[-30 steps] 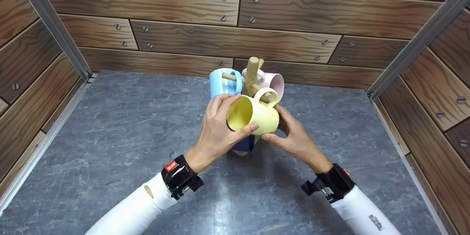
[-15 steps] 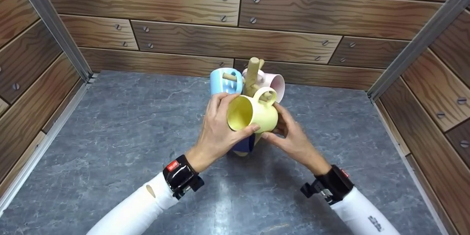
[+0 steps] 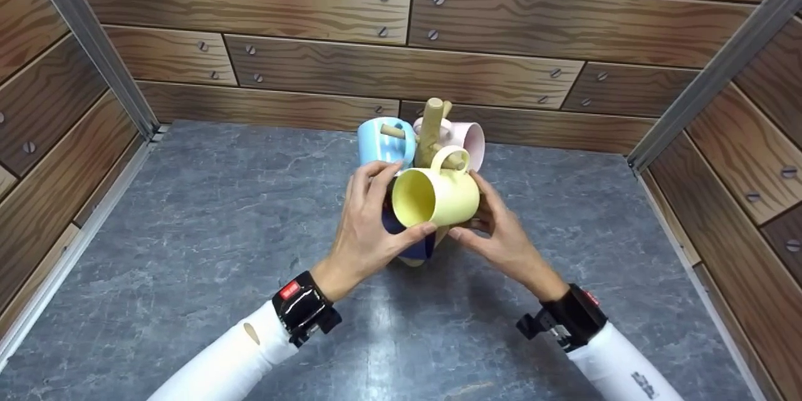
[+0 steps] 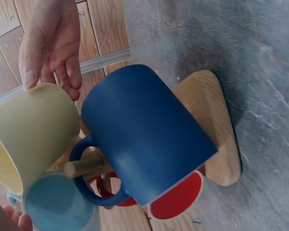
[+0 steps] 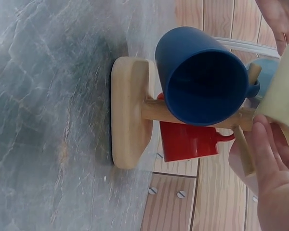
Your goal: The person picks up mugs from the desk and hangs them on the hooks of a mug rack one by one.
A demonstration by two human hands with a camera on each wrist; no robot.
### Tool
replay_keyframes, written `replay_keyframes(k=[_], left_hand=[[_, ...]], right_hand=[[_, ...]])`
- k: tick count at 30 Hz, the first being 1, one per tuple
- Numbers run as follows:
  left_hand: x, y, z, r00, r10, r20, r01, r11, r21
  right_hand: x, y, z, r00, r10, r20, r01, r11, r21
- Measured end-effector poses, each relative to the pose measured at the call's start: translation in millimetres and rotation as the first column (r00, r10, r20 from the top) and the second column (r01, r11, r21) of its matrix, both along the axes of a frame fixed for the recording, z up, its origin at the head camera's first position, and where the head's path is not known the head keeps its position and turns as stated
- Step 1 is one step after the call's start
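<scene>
A pale yellow mug (image 3: 448,197) lies sideways at the front of a wooden mug tree (image 3: 431,128), mouth facing left, its handle looped around a peg (image 3: 457,163). My right hand (image 3: 504,238) holds the base end, thumb on the near side and fingertips partly hidden behind it. At the mouth end, my left hand (image 3: 369,213) stands with loosened fingers off the rim and the thumb tip at the mug's lower edge. Just below hangs a dark blue mug (image 4: 144,130), its handle over another peg (image 4: 86,167).
A light blue mug (image 3: 382,144) and a pale pink mug (image 3: 471,141) hang toward the back of the tree. Lower down is a red mug (image 5: 188,142). The tree's wooden base (image 5: 130,113) stands on a grey marbled surface (image 3: 250,232), with plank-patterned walls (image 3: 313,62) around it.
The yellow mug has turned slightly and shifted a little to the right. My left fingers have come off its rim, while my right hand has barely moved.
</scene>
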State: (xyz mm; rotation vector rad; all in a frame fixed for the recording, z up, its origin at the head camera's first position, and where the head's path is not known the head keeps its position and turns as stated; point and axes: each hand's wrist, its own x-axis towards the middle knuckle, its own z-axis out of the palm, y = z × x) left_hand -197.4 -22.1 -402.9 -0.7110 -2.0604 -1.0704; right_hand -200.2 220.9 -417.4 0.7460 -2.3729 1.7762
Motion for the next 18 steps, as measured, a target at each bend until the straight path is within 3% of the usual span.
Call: replay_keyframes(k=[7,14,18], left_hand=[[-1.8,-13,-7.9,1.000,-0.009,-0.027,0.010,1.000,0.015],[-9.2,-37,-16.5,1.000,-0.018,-0.022,0.019,1.000,0.010],[-15.3,-55,-20.8,0.999,-0.011,0.041,0.012,1.000,-0.021]], right_hand=[[8.7,3,11.4,1.000,0.007,-0.021,-0.006,1.000,0.020],[-2.5,25,-10.7,1.000,0.002,-0.028,-0.001,0.999,0.038],[-4.9,39,-14.8,0.994,-0.021,-0.106,0.028,0.998,0.064]])
